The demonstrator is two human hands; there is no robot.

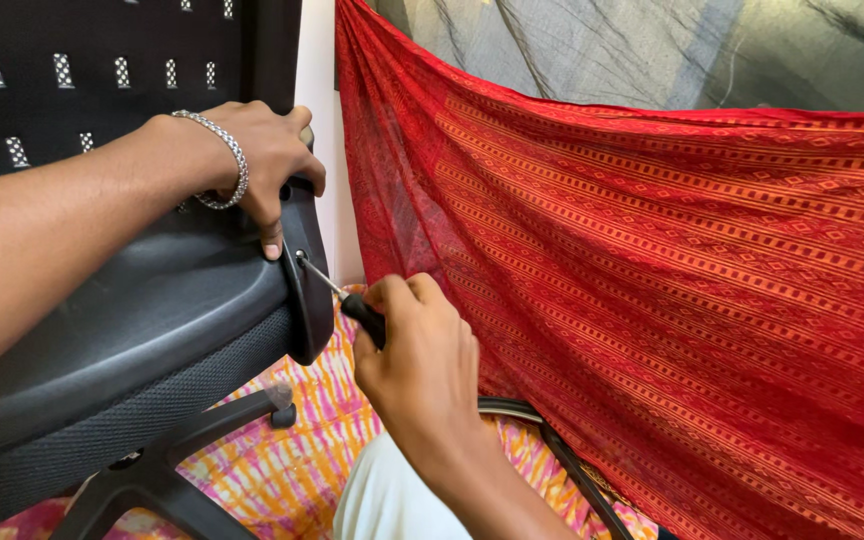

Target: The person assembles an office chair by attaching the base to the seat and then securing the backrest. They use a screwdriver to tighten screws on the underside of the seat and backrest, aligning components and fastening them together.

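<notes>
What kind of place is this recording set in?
Probably a home room, on the floor: a red patterned cloth hangs as a drape, a tie-dye sheet covers the floor, and an office chair lies tipped over.

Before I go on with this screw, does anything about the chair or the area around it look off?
The chair lies tipped on its side, base legs off the ground. The left hand grips its plastic edge; the right hand holds a screwdriver at a steep slant to the screw hole. No damage shows.
</notes>
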